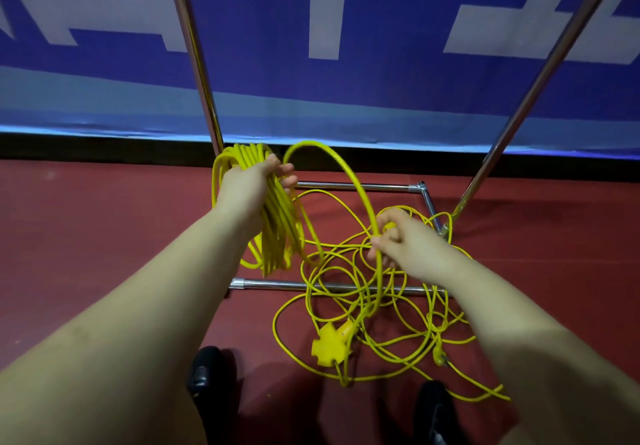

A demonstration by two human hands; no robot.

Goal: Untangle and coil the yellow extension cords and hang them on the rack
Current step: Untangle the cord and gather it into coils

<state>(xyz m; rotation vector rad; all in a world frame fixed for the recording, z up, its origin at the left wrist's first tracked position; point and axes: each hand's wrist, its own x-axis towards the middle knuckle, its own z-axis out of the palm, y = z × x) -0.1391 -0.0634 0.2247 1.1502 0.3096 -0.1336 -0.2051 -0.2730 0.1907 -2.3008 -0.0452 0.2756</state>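
Note:
My left hand grips a hanging coil of thick yellow cord with several loops, held up beside the rack's left pole. From the coil a free loop of the same cord arches right and down into my right hand, which pinches it. Below, a tangle of thinner yellow cord sprawls on the red floor over the rack's base. A yellow multi-outlet socket end lies near the front of the tangle, and a plug lies at its right.
The chrome rack has two upright poles and low base bars on the red floor. A blue and white banner hangs behind. My two dark shoes stand at the bottom.

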